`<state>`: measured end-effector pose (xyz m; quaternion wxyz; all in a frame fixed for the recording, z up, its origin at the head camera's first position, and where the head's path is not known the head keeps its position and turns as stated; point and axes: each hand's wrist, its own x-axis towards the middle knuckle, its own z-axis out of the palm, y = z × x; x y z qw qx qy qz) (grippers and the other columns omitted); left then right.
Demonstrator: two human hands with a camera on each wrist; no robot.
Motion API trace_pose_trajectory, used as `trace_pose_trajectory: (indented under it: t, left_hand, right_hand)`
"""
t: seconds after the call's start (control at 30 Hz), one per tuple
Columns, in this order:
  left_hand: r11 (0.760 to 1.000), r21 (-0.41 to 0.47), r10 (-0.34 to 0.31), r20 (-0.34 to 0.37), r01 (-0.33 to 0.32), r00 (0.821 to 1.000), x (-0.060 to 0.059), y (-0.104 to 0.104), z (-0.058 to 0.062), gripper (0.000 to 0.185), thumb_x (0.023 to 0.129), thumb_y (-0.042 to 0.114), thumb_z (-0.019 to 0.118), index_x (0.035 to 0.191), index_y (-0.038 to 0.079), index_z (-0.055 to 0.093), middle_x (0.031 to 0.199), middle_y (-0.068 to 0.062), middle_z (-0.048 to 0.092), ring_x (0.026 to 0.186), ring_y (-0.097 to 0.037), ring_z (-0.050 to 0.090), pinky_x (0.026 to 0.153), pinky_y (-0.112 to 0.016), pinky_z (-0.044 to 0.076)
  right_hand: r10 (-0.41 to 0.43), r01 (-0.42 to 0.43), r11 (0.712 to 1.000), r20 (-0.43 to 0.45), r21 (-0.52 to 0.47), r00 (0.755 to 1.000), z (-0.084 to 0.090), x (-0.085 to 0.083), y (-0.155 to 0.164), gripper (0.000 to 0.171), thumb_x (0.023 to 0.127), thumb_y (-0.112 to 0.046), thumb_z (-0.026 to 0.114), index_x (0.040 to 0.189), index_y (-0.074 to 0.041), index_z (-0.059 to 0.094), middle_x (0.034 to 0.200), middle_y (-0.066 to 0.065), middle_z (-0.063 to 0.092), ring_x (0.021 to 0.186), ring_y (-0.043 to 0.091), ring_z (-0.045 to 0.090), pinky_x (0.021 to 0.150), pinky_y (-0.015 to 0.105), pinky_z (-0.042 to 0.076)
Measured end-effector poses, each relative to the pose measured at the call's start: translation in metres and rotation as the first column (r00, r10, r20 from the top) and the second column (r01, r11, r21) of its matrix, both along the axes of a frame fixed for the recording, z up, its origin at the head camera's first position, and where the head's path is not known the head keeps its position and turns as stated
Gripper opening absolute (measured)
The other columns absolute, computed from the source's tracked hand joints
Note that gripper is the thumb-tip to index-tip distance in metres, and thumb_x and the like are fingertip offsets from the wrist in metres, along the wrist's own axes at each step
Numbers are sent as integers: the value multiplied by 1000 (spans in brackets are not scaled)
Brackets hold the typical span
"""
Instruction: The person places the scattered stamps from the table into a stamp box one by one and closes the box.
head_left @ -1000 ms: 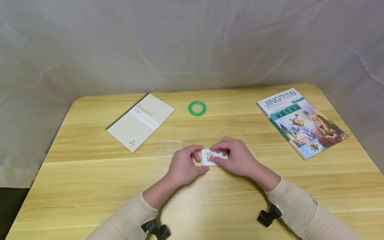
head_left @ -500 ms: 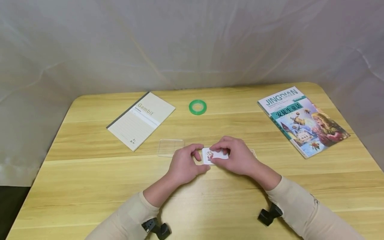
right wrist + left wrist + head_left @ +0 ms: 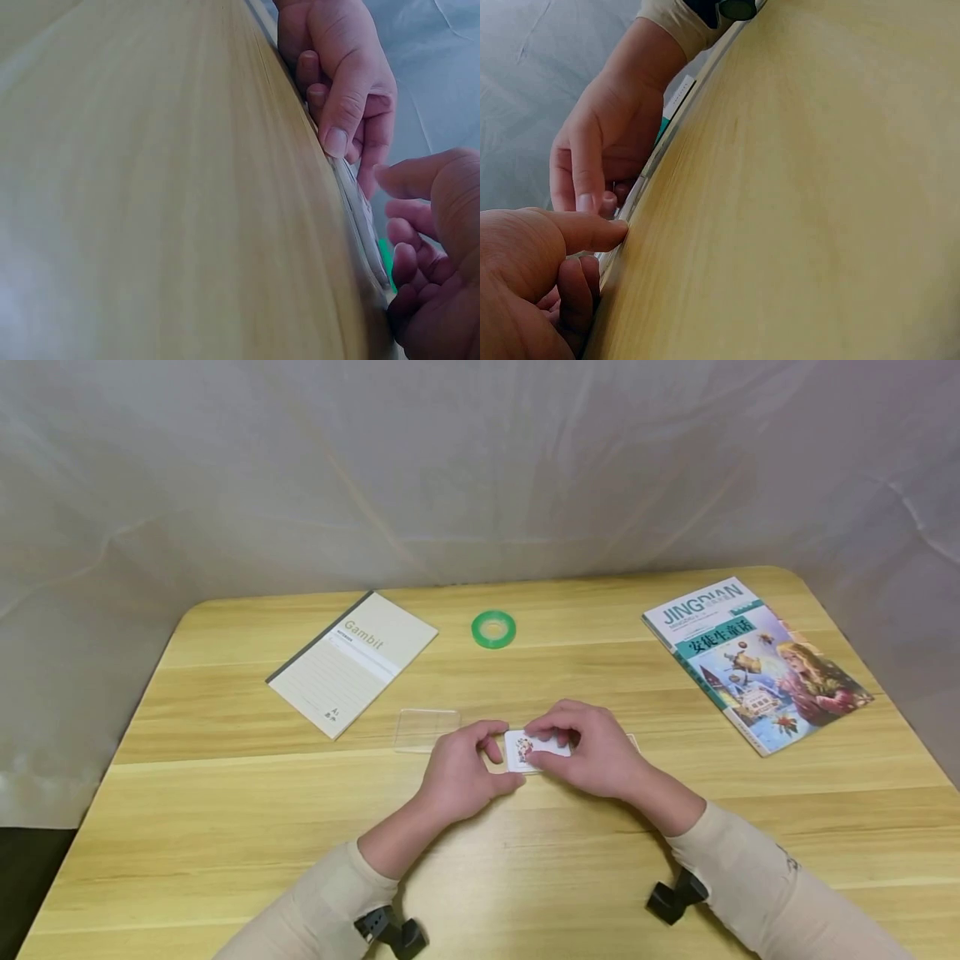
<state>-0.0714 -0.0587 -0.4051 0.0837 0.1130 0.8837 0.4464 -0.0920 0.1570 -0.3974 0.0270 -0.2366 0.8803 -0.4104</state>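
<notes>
White card (image 3: 534, 750) is sitting between your hands on the table (image 3: 225, 793): your left hand (image 3: 457, 772) and right hand (image 3: 592, 752) are both pinching its edges.

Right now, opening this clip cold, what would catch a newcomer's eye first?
Both hands meet at the table's middle: the left hand and right hand pinch a small white picture card between them. Beside the left hand lies a clear plastic sleeve. Farther back sit a green tape roll, a Gambit notebook at left and a colourful storybook at right.
</notes>
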Motion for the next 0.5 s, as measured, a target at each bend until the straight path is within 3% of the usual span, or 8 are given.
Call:
trace_pose_trajectory:
  t: [0.17, 0.5]
  left_hand:
    - [1000, 8, 2, 1, -2, 1000, 0, 0, 0, 62, 70, 18, 92, 125, 3, 66, 80, 4, 60, 60, -14, 48, 55, -26, 40]
    - [1000, 19, 9, -3, -9, 1000, 1, 1, -2, 63, 69, 17, 93, 124, 3, 67, 79, 4, 59, 62, -14, 48, 58, -27, 41]
  right_hand:
    - [-28, 29, 998, 17, -50, 999, 9, 1, 6, 28, 80, -18, 86, 106, -15, 77, 89, -3, 66, 73, 18, 55, 63, 31, 45]
    - [-90, 91, 995, 34, -29, 995, 20, 2, 31, 30, 81, -14, 84, 110, -13, 75, 91, 0, 67, 75, 18, 56, 63, 31, 45]
